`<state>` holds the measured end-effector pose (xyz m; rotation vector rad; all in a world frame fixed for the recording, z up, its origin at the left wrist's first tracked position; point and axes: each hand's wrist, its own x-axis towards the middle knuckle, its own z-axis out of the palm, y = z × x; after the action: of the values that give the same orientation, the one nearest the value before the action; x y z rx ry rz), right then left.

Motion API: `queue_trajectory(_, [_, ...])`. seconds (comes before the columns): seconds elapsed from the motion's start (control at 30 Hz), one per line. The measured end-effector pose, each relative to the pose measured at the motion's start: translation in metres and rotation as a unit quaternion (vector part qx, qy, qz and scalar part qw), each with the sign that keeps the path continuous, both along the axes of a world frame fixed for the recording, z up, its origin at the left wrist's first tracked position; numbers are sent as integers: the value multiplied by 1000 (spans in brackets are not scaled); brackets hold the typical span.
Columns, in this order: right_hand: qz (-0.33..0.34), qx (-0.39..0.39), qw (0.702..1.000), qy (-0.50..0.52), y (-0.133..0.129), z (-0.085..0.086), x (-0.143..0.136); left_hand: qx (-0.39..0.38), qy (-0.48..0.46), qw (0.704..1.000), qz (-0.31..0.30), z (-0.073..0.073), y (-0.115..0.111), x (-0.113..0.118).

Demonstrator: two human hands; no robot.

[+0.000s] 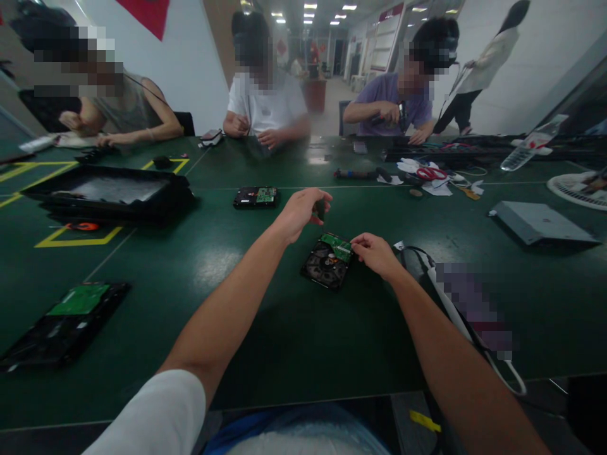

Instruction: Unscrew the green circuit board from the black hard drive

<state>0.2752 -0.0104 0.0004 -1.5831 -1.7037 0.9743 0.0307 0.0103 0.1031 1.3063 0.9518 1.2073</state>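
Observation:
In front of me a hard drive [327, 262] lies on the green table, its green circuit board facing up. My right hand [378, 254] is at the drive's upper right corner, thumb and forefinger pinched on that edge. Above the drive's far side, my left hand [302, 213] is raised with curled fingers around a small dark piece, too unclear to name. Another hard drive [256, 197] rests beyond my left hand. A third, larger-looking drive [66, 325] with a green board lies at the near left.
A black tray [114, 189] and an orange-handled tool [83, 226] are on the left. To the right are a cable [417, 251], a blurred purple item [474, 306], a grey metal box [545, 222], red scissors [431, 173] and a plastic bottle [533, 144]. Several people are across the table.

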Motion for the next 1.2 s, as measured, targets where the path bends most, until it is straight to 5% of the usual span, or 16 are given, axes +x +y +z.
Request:
queue_trajectory(0.2, [-3,7,1000,2,0,0,-1,-59,-71,995,-39,2,-3,4])
queue_trajectory(1.2, [20,-34,998,58,-8,3,-7,-12,-36,998,-51,2,-1,-4])
